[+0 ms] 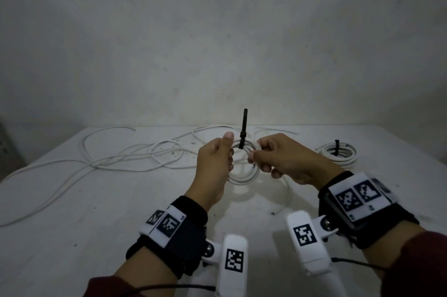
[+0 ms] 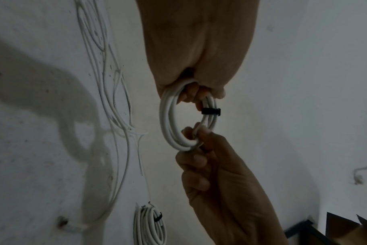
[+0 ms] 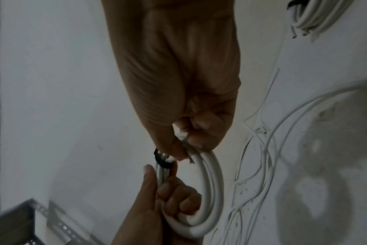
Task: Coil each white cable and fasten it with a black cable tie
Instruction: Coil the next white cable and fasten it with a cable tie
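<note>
1. Head view shows the left hand point(image 1: 214, 163) and the right hand point(image 1: 281, 159) holding a small white coil point(image 1: 244, 173) up off the table point(image 1: 96, 200), between them. A black tie point(image 1: 243, 137) is wrapped round the top of the coil, and its long tail stands straight up.
2. Left fingers curl round the coil's left side with the thumb raised along it. The right thumb and forefinger pinch the turns on the right side, just beside the tie; the other right fingers are curled.
3. The step in hand looks like cinching the tie. To do it well, keep the turns stacked flat under the left grip, then pull the tail through until the band bites evenly, without letting a turn slip out.
4. Left wrist view shows the band point(image 2: 211, 111) lying snug across the turns, which the head view hides behind the fingers.
5. Right wrist view shows a cut cable end poking out beside the right thumb; it should be tucked in.
6. Only the head view takes in the loose cables point(image 1: 108, 161) spread on the left and the finished coil point(image 1: 338, 154), already tied, on the right.
</note>
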